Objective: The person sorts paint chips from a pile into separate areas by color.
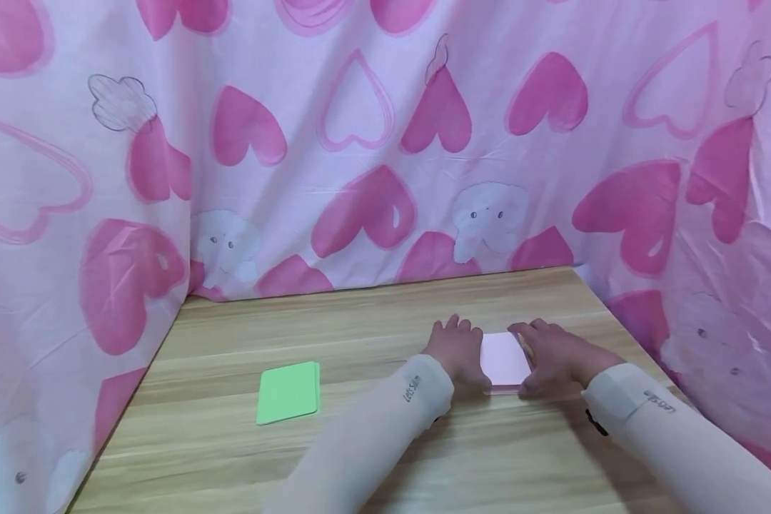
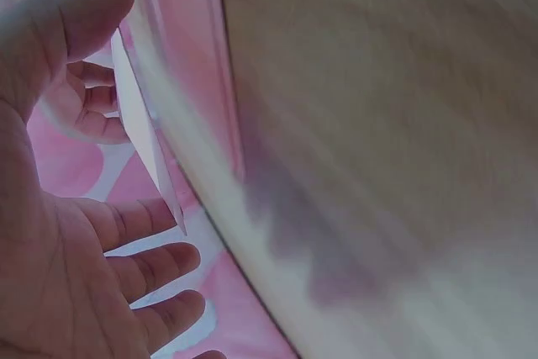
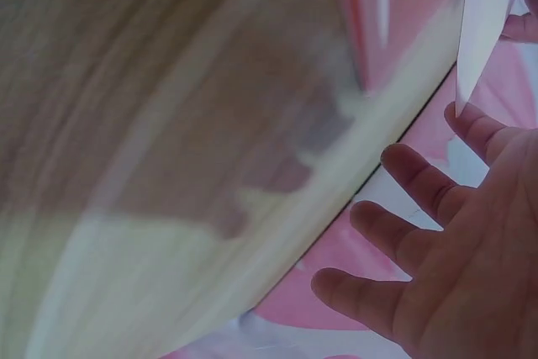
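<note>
A thin, pale pink square card [image 1: 504, 359] is held between my two hands, raised a little above the table. My left hand [image 1: 457, 354] pinches its left edge with thumb and index finger, the other fingers spread. On the opposite edge, my right hand [image 1: 555, 355] pinches the card in the same way. Beneath it, a pink stack of cards [image 2: 197, 48] lies on the table, mostly covered by the raised card in the head view. The right wrist view shows the card [image 3: 481, 39] edge-on, tilted, with the index fingertip at its corner.
Green square cards [image 1: 288, 392] lie in a slightly uneven stack on the left of the wooden table [image 1: 360, 321]. A pink heart-patterned cloth [image 1: 360, 207] hangs around the back and both sides.
</note>
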Demonstrator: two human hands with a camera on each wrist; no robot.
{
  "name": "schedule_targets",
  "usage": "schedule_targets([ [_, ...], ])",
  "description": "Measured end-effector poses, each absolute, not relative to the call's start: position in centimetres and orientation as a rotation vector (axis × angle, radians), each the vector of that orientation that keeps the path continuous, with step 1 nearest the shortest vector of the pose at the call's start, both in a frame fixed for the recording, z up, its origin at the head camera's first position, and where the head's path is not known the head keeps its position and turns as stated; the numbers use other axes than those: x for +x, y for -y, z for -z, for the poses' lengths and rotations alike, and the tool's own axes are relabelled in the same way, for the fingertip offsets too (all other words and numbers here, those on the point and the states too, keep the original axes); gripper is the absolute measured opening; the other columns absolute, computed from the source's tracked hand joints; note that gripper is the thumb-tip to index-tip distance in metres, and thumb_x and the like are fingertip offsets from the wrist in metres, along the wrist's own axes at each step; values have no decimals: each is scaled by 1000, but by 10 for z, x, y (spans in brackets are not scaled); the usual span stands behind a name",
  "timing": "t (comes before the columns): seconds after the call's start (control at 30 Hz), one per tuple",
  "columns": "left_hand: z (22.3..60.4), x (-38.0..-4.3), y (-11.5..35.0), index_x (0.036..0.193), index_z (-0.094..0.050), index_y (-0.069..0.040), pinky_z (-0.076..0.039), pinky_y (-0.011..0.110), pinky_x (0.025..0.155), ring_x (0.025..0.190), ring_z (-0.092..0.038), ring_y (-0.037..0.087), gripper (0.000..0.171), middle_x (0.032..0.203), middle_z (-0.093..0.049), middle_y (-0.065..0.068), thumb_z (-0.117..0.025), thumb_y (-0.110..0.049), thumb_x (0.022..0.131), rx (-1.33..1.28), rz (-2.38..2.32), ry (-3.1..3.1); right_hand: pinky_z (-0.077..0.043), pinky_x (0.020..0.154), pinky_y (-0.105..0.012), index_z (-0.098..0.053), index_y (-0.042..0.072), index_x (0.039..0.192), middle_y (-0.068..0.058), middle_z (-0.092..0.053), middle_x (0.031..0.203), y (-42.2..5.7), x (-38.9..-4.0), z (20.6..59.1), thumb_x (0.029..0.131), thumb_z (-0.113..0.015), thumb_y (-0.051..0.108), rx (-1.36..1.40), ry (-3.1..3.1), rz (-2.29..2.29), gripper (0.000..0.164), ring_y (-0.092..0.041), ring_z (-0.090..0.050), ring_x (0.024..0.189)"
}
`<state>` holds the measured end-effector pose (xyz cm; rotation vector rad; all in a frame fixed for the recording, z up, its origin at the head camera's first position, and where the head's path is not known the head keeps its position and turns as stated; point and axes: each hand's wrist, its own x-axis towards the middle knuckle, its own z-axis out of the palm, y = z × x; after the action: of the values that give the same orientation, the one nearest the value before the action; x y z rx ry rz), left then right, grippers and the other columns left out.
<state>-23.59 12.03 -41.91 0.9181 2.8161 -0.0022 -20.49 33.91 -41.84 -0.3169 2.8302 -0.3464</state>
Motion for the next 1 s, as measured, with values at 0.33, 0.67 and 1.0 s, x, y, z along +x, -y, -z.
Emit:
schedule_targets([
  [0.33,433,-234,-134,136,-64,-24,-39,49,122,142,-47,23,80,136,-62,-3,-83,-68,71,888,13,-2814,-56,94,-61,-49,12,153,-16,-57,131,-350,-207,434,60,-101,44,-262,-2799,299,111,-36,-57,114],
  [0.67,436,-234,-141,129,-68,-26,-44,44,113,126,-51,19,73,122,-62,-5,-83,-67,71,874,47,-2818,-55,96,-62,-52,14,151,-15,-56,131,-352,-211,436,59,-102,42,-201,-2761,311,109,-36,-56,113],
  [1.0,443,-237,-140,131,-67,-27,-44,45,115,129,-51,19,76,123,-63,-6,-82,-72,71,878,31,-2805,-54,98,-65,-49,14,156,-15,-53,136,-351,-213,438,57,-103,42,-122,-2711,300,116,-38,-54,117],
])
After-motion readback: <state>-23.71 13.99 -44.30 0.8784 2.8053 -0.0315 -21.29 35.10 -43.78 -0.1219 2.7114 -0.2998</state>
